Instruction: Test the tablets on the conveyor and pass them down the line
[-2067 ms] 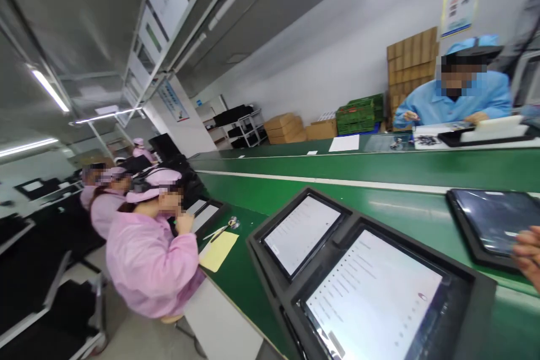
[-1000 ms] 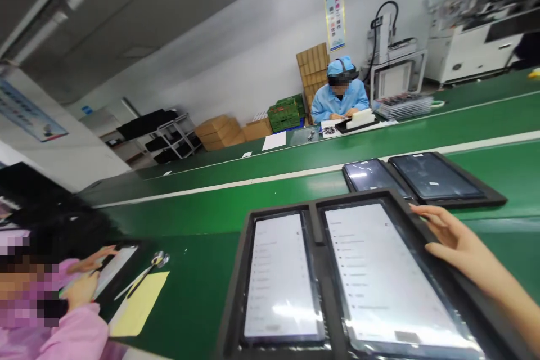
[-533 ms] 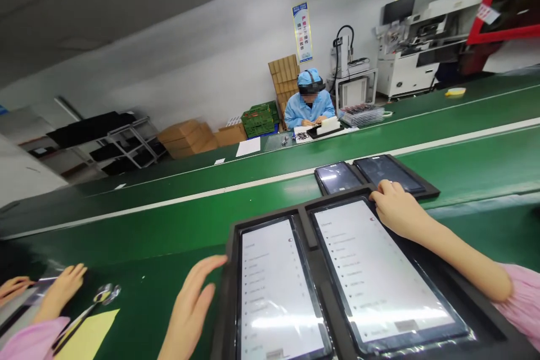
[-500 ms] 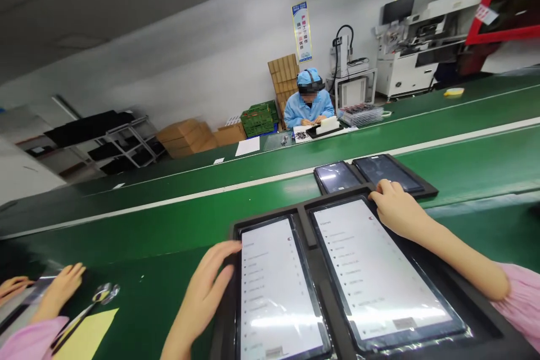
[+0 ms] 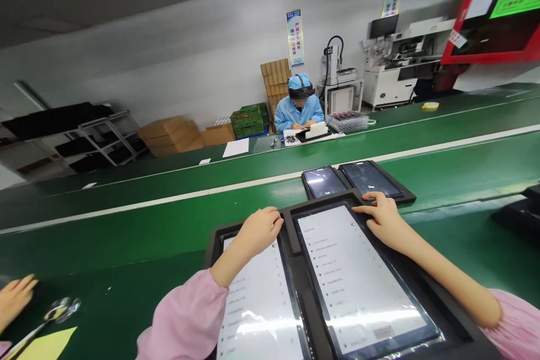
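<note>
Two tablets with lit white screens lie side by side in a black foam tray, both covered in clear film. My left hand [image 5: 260, 230] is over the top of the left tablet [image 5: 257, 309], its fingers loosely bent near the tablet's upper right corner. Part of that screen is hidden by my hand and pink sleeve. At the upper right corner of the right tablet [image 5: 358, 275], my right hand [image 5: 385, 220] stretches a finger onto the edge. Its other fingers are by the rim of the tray [image 5: 291, 230]. Neither hand grasps anything that I can see.
Behind the tray, two dark-screened tablets [image 5: 371, 179] lie in another black tray on the green bench [image 5: 139, 242]. At left are another person's hand [image 5: 17, 298], a spoon-like tool [image 5: 54, 315] and yellow paper [image 5: 48, 344]. A co-worker [image 5: 298, 107] in blue sits across.
My left hand has moved from the left tablet's side up and right, over its top. My right hand's finger has come onto the right tablet's corner. The view has shifted.
</note>
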`<state>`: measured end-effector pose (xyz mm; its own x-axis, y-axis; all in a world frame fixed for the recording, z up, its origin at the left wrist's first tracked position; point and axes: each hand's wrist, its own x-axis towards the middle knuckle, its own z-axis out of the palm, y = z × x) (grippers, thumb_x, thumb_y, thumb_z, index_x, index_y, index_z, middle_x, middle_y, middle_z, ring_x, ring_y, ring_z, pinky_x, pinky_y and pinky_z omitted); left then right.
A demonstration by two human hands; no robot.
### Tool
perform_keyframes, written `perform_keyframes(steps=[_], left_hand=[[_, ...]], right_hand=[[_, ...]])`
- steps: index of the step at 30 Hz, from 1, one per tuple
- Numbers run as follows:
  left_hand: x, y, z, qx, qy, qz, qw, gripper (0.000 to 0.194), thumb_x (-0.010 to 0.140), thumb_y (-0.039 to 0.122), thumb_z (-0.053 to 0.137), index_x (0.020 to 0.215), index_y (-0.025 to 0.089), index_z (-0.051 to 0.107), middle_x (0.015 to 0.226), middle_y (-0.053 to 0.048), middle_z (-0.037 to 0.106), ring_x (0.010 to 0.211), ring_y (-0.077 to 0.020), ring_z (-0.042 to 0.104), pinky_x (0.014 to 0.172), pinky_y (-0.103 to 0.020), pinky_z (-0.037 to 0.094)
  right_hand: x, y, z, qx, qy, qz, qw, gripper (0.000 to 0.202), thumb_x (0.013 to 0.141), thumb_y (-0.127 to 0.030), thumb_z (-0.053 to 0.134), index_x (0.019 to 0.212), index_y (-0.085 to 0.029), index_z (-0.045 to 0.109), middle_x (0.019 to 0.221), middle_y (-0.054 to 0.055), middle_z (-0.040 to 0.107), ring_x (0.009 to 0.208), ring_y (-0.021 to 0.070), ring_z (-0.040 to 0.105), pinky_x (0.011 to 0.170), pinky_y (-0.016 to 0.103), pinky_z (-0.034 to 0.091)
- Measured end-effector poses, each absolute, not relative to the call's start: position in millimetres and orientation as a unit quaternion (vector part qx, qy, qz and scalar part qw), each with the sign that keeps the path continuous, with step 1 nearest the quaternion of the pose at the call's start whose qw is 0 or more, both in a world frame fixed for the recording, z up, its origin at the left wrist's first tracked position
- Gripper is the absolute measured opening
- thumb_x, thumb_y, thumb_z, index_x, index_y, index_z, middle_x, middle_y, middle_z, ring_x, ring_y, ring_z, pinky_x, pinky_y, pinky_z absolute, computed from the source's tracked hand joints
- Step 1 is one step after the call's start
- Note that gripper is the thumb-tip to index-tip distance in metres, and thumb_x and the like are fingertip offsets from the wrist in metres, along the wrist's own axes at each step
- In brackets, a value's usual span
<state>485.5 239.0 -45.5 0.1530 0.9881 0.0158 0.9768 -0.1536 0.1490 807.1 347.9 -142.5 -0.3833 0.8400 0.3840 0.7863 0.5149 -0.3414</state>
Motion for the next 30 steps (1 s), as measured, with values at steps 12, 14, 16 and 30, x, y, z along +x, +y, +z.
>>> perform_keyframes(steps=[12,14,16,30], left_hand=[[476,240,-52,0.753,0.649,0.091,0.061,0.050,0.104,0.039,0.027,0.094,0.021,0.072,0.122,-0.008,0.072,0.121,-0.0272,0.064,0.104,-0.041,0.050],[476,242,-52,0.746,0.656,0.094,0.065,0.052,0.105,0.042,0.027,0.087,0.022,0.072,0.118,-0.007,0.073,0.116,-0.0271,0.067,0.103,-0.039,0.050],[476,245,-50,0.741,0.660,0.097,0.070,0.054,0.105,0.043,0.027,0.082,0.022,0.072,0.110,-0.007,0.074,0.111,-0.0266,0.069,0.099,-0.037,0.051],[464,247,-14,0.687,0.674,0.198,0.186,0.069,0.094,0.063,0.025,0.096,0.020,0.078,0.115,-0.008,0.076,0.116,-0.0298,0.068,0.109,-0.042,0.047]], right_hand=[[788,353,-123,-0.519,-0.818,0.116,0.219,0.047,0.085,-0.010,0.050,0.123,-0.022,0.074,0.135,0.017,0.045,0.126,0.0356,0.042,0.101,0.051,0.047],[779,358,-115,-0.535,-0.804,0.141,0.218,0.038,0.089,-0.017,0.050,0.115,-0.024,0.077,0.128,0.015,0.048,0.124,0.0348,0.044,0.099,0.051,0.047],[774,362,-108,-0.551,-0.791,0.142,0.224,0.030,0.093,-0.028,0.050,0.103,-0.026,0.078,0.123,0.013,0.049,0.121,0.0355,0.045,0.098,0.054,0.046],[774,316,-34,-0.309,-0.543,0.581,0.522,0.044,0.070,-0.052,0.076,0.093,-0.026,0.049,0.060,-0.005,0.053,0.049,0.0154,0.048,0.047,0.024,0.038]])
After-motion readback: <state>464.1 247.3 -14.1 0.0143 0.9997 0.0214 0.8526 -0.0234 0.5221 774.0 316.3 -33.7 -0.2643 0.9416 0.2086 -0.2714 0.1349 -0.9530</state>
